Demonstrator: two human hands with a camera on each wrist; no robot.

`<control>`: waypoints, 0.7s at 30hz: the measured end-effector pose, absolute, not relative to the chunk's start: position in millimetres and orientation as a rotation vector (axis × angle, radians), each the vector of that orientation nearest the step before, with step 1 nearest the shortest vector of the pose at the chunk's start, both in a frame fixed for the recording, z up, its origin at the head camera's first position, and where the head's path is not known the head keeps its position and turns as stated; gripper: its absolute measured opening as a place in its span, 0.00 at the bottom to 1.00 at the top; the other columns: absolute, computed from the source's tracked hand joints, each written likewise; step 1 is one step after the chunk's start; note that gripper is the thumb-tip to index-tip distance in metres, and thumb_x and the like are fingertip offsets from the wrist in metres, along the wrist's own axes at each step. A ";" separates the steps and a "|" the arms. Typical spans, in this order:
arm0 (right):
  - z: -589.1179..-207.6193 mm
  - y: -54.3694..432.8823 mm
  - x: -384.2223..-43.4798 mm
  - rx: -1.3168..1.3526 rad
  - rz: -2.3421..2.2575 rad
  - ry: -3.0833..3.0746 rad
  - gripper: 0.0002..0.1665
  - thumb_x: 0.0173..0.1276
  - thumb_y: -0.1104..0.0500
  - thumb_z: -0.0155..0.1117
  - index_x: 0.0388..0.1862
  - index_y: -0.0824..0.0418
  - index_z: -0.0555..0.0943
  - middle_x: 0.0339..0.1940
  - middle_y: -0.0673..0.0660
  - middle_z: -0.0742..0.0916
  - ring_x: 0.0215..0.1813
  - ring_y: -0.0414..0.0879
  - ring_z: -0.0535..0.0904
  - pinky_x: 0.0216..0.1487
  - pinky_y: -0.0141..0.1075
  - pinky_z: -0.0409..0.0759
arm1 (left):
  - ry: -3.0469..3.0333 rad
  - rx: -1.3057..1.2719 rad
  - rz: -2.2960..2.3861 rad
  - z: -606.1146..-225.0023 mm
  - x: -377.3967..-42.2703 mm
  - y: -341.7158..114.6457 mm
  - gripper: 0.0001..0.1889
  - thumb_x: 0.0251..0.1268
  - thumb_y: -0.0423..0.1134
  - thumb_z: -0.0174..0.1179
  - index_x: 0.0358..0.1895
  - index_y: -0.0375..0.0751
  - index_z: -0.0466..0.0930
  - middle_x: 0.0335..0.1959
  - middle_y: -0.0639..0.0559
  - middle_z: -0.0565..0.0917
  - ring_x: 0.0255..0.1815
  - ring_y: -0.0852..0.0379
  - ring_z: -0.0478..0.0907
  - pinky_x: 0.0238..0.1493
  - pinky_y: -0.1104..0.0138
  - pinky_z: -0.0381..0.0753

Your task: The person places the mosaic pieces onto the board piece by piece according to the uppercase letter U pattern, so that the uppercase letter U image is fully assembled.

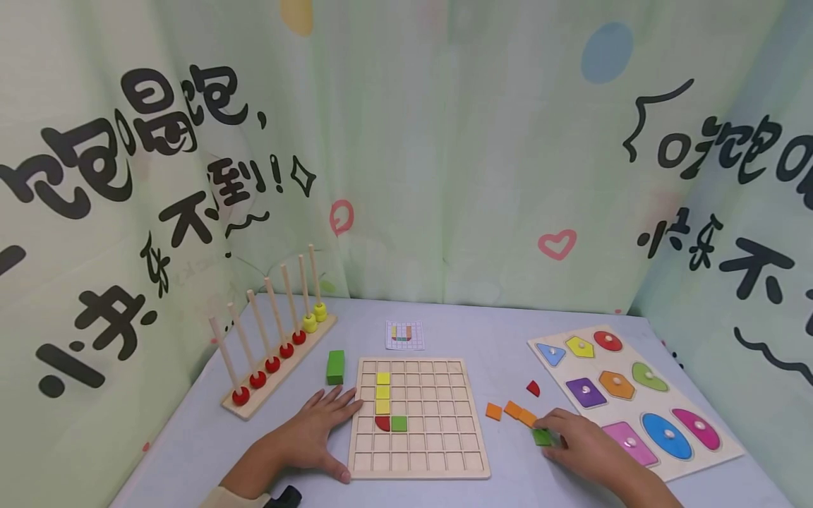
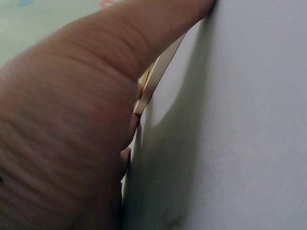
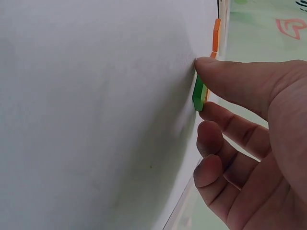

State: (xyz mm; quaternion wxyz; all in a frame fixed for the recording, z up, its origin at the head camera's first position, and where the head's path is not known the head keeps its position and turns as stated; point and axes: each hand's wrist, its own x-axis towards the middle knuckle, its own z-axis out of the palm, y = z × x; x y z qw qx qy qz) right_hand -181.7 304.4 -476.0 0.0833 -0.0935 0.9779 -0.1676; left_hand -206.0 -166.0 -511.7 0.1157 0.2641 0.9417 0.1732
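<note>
At the far left of the counter (image 1: 495, 339), beyond and to the left of the person's left grip, stands a wooden bead rack (image 1: 286, 361) with seven upright rods, red beads on the nearer five and yellow beads on the two farthest. A green block (image 1: 335, 367) sits just beyond the fingertips of the left grip (image 1: 320, 430). That grip grasps nothing; its fingers are spread, resting along the left edge of a wooden grid board (image 1: 438, 423), the thumb near its lower corner.

To the right of this grip, the board carries a column of three yellow tiles (image 1: 382, 392), with a red piece (image 1: 382, 423) under them and a green square (image 1: 399, 423) beside that. Past the board's far edge lies a printed card (image 1: 404, 335).

Between the board and the right grip, in the way, lie three orange tiles (image 1: 493, 411), the nearest just beside the fingertips. A red wedge (image 1: 533, 388) lies beyond them. The right grip (image 1: 574, 441) pinches a green tile (image 1: 542, 437) between thumb and forefinger, low over the counter. Right of and beyond it lies a puzzle board (image 1: 699, 466) with nine knobbed shapes, its nearer left edge partly covered by the hand.
</note>
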 end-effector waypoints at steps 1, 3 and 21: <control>-475.9 304.7 -181.6 -0.278 -0.499 2.917 0.20 0.52 0.56 0.78 0.46 0.49 0.85 0.41 0.42 0.82 0.43 0.43 0.76 0.49 0.47 0.81 | 2.759 0.775 0.505 -511.8 -206.0 -166.0 0.64 0.27 0.81 0.64 0.76 0.54 0.58 0.78 0.53 0.52 0.78 0.46 0.40 0.72 0.43 0.38; -476.2 305.5 -181.0 -0.276 -0.492 2.917 0.21 0.52 0.56 0.78 0.46 0.49 0.85 0.41 0.42 0.82 0.43 0.43 0.76 0.50 0.48 0.81 | 2.760 0.775 0.501 -511.8 -205.9 -165.9 0.64 0.27 0.81 0.63 0.76 0.55 0.58 0.78 0.53 0.52 0.78 0.46 0.40 0.72 0.44 0.38; -482.1 300.5 -182.1 -0.332 -0.412 2.951 0.16 0.59 0.58 0.74 0.47 0.49 0.86 0.38 0.38 0.78 0.42 0.39 0.75 0.51 0.43 0.80 | 2.761 0.775 0.492 -512.1 -207.4 -165.3 0.65 0.27 0.82 0.63 0.76 0.54 0.58 0.78 0.53 0.52 0.78 0.46 0.40 0.73 0.44 0.37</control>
